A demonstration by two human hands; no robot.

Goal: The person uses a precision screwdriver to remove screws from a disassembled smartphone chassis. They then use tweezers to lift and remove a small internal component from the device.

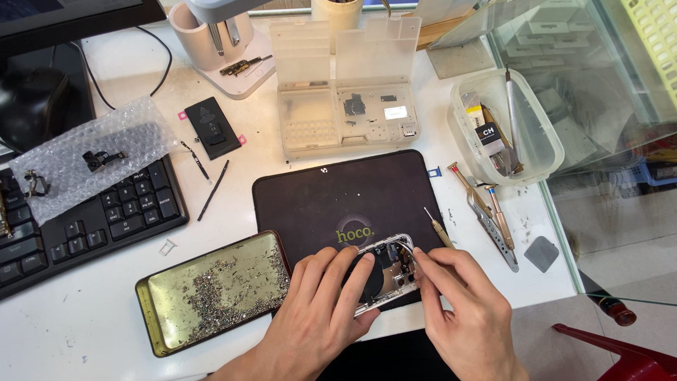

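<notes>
1. The phone frame (386, 271) lies opened, back side up, on the lower edge of the black mat (338, 190), at about 6 o'clock on the desk.
2. The left hand (317, 310) comes in from 6 o'clock; its fingers (352, 279) are curled and clamped on the frame's left and lower edges, thumb under the near rim.
3. The right hand (462, 303) comes in from 5 o'clock; its thumb and forefinger are pinched together on tweezers (409, 252), whose tips touch the frame's upper right corner.
4. A thin screwdriver (438, 227) lies on the mat's right edge, just at 1 o'clock from the frame.
5. A metal tin (162, 310) holding a scatter of tiny screws sits just at 9 o'clock from the left hand, touching the mat's corner.
6. A clear parts box (345, 106), lid up, stands at 12 o'clock beyond the mat.
7. A plastic tub (543, 134) of tools is at 2 o'clock; more tweezers and drivers (490, 215) lie on the desk between it and the mat.
8. A battery (211, 128) lies at 10 o'clock, near two thin black strips.
9. A keyboard (106, 219) with bubble wrap (77, 159) on it fills the 9 o'clock side.
</notes>
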